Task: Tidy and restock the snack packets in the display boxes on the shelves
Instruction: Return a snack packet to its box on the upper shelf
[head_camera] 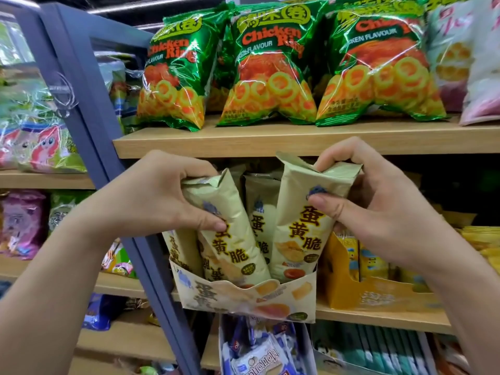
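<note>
The left hand (pixel 173 201) grips a tall crinkly cream foil packet (pixel 235 247); at 3 o'clock, the right hand (pixel 378 207) pinches a second cream packet (pixel 297 239), both in a cream cardboard display box (pixel 230 297).

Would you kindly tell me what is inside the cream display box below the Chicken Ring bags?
The display box holds cream packets: left hand grips one, right hand another. Its front wall hides their bottoms.
</note>
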`<action>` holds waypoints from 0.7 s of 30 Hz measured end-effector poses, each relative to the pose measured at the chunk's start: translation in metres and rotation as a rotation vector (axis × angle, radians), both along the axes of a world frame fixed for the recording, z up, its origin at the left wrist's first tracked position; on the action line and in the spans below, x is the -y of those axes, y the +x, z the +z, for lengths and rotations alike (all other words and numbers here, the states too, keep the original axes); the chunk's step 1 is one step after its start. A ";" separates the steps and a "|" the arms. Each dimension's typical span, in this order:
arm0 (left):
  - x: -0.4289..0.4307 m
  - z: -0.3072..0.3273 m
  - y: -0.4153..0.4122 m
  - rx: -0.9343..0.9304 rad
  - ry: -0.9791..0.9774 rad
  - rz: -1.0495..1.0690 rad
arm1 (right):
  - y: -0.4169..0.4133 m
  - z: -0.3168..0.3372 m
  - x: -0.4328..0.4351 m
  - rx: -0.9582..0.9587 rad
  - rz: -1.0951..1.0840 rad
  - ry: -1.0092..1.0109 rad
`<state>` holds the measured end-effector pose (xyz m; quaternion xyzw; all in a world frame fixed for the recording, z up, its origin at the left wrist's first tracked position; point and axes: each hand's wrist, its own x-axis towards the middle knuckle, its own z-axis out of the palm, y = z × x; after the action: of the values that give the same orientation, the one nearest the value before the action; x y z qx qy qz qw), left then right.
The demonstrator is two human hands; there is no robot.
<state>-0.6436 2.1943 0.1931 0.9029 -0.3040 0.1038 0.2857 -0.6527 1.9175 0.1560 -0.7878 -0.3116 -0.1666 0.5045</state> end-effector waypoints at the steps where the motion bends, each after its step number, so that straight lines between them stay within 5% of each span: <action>1: 0.002 0.003 -0.001 0.004 -0.010 -0.015 | 0.000 -0.001 0.001 -0.008 0.008 0.008; 11: 0.028 0.022 0.009 0.206 -0.062 -0.025 | 0.016 -0.040 -0.009 -0.111 -0.080 -0.004; 15: 0.027 -0.009 0.015 0.161 0.016 0.034 | 0.018 -0.042 -0.009 -0.001 -0.155 -0.033; 21: 0.027 -0.038 0.030 0.270 0.297 0.165 | 0.008 -0.040 -0.030 0.447 -0.553 -0.341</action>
<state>-0.6132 2.1672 0.1553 0.9347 -0.2767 0.2011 0.0969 -0.6451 1.9473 0.1165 -0.8588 -0.2130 -0.4096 0.2220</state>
